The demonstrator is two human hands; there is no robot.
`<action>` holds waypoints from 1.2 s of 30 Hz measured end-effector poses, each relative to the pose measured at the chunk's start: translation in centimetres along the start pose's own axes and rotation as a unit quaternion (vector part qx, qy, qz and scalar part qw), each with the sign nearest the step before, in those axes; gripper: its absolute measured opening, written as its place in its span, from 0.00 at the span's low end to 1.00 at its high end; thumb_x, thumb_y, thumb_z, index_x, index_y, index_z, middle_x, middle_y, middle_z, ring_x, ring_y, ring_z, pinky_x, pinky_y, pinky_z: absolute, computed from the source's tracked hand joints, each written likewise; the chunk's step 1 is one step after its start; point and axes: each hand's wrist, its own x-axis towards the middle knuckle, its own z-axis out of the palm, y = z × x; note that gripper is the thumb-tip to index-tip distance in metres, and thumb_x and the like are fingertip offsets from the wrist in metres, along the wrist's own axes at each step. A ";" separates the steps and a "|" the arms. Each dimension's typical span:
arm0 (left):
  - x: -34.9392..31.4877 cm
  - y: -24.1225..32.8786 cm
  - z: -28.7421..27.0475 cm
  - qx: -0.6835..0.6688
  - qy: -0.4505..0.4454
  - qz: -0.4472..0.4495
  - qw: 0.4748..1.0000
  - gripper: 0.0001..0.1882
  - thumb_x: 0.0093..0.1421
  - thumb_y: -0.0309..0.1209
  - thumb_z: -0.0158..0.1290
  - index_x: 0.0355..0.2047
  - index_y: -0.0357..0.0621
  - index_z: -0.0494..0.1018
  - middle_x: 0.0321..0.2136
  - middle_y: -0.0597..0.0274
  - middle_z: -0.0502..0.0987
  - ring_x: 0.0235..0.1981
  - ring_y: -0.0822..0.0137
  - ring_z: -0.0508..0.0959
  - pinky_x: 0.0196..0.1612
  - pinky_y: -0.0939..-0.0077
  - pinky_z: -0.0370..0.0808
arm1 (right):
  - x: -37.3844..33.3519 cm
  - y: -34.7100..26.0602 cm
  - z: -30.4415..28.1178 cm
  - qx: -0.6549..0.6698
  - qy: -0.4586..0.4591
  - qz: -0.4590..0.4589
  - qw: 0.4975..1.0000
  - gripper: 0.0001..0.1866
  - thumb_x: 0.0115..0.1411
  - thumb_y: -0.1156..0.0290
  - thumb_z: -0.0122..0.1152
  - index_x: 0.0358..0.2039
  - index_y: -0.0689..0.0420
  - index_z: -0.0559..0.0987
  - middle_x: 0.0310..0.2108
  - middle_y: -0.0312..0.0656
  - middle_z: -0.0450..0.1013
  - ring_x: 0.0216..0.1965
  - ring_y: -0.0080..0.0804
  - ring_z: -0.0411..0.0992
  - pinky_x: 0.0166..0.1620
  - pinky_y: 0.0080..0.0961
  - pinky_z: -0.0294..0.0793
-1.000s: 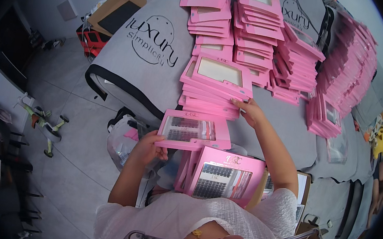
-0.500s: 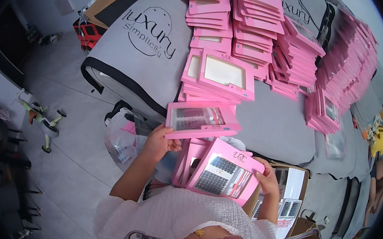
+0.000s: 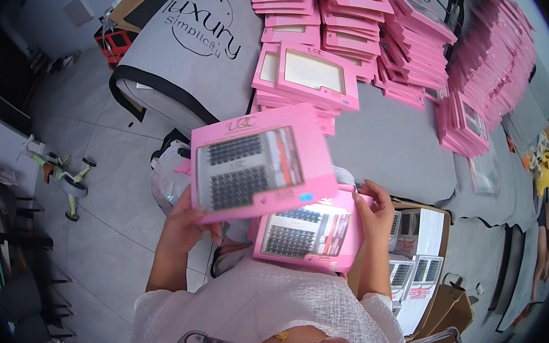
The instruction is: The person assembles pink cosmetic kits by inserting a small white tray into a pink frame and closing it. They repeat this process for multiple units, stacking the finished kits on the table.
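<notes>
A pink windowed eyelash box [image 3: 319, 151] is raised and tilted, with my left hand [image 3: 184, 226] closed on its lower left corner. Through its window show rows of dark lash clusters and slim pink tools. Below it, partly overlapped by it, a second pink eyelash box [image 3: 291, 236] lies at my lap, apparently on top of others. My right hand [image 3: 376, 214] has thumb and fingers curled at that box's upper right corner. The lower box's upper left part is hidden behind the raised one.
Pink empty-windowed boxes [image 3: 313, 76] are stacked ahead on the grey sofa [image 3: 391, 156], with more filled pink boxes [image 3: 464, 123] further right. An open carton [image 3: 436, 273] of clear lash trays stands at my right. A plastic bag [image 3: 170, 173] hangs left. A child's bike [image 3: 63, 174] stands on the floor.
My left hand has brought its box nearer and turned the window up toward me. The right hand's box has lowered and straightened at my lap. The whole view has shifted slightly.
</notes>
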 end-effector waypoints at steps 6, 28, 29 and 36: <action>-1.0 -5.5 -0.5 0.338 -0.150 -0.042 0.928 0.27 0.56 0.31 0.50 0.53 0.40 0.51 0.38 0.48 0.71 0.26 0.64 0.76 0.27 0.69 0.73 | -1.0 1.9 0.6 0.178 0.029 0.059 0.982 0.18 0.62 0.70 0.45 0.51 0.60 0.66 0.51 0.44 0.62 0.53 0.30 0.61 0.56 0.24 0.58; 6.7 -9.4 2.1 -0.030 0.025 -0.234 0.972 0.45 0.56 0.67 0.27 0.56 0.39 0.58 0.51 0.47 0.66 0.51 0.55 0.68 0.52 0.62 0.67 | -5.3 1.6 -0.2 0.269 -0.178 0.270 0.907 0.38 0.54 0.65 0.60 0.60 0.61 0.52 0.54 0.48 0.59 0.55 0.37 0.60 0.55 0.31 0.62; 7.1 -9.3 1.8 -0.011 0.018 -0.238 0.971 0.45 0.56 0.67 0.26 0.56 0.39 0.57 0.51 0.47 0.66 0.51 0.54 0.68 0.52 0.62 0.66 | -5.9 2.7 -0.6 0.274 -0.189 0.260 0.906 0.39 0.53 0.64 0.61 0.60 0.61 0.52 0.55 0.47 0.59 0.55 0.37 0.60 0.55 0.32 0.61; 5.5 -12.9 -1.1 -0.011 0.059 -0.221 0.973 0.39 0.60 0.62 0.25 0.58 0.42 0.55 0.55 0.55 0.62 0.55 0.62 0.64 0.56 0.67 0.61 | -8.6 4.7 -1.7 0.372 -0.168 0.342 0.847 0.40 0.53 0.59 0.59 0.60 0.61 0.51 0.57 0.46 0.57 0.58 0.36 0.56 0.57 0.33 0.57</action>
